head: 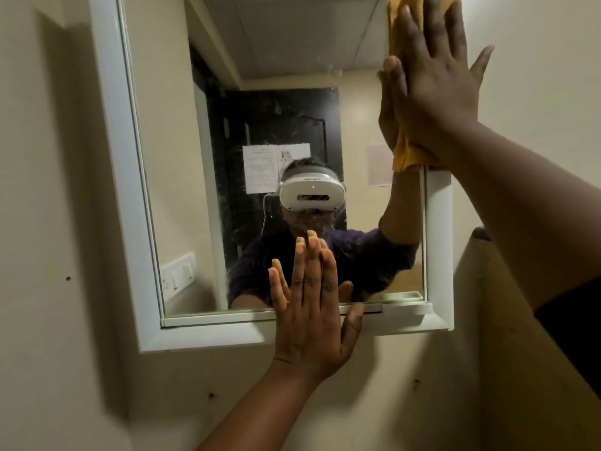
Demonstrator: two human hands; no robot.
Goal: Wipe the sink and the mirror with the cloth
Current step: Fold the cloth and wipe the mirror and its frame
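A white-framed mirror [201, 157] hangs on the beige wall and fills the middle of the head view. My right hand [435, 89] presses an orange cloth [406, 154] flat against the mirror's upper right edge, fingers straight and spread. My left hand [312, 307] lies flat with straight fingers across the mirror's bottom edge and frame. Faint streaks and specks show on the glass near the top. The sink is out of view.
The mirror reflects a person wearing a white headset, a dark door with a paper notice, and a wall switch panel. A small white ledge [406, 309] runs along the mirror's bottom right. A beige partition [494, 320] stands at the right.
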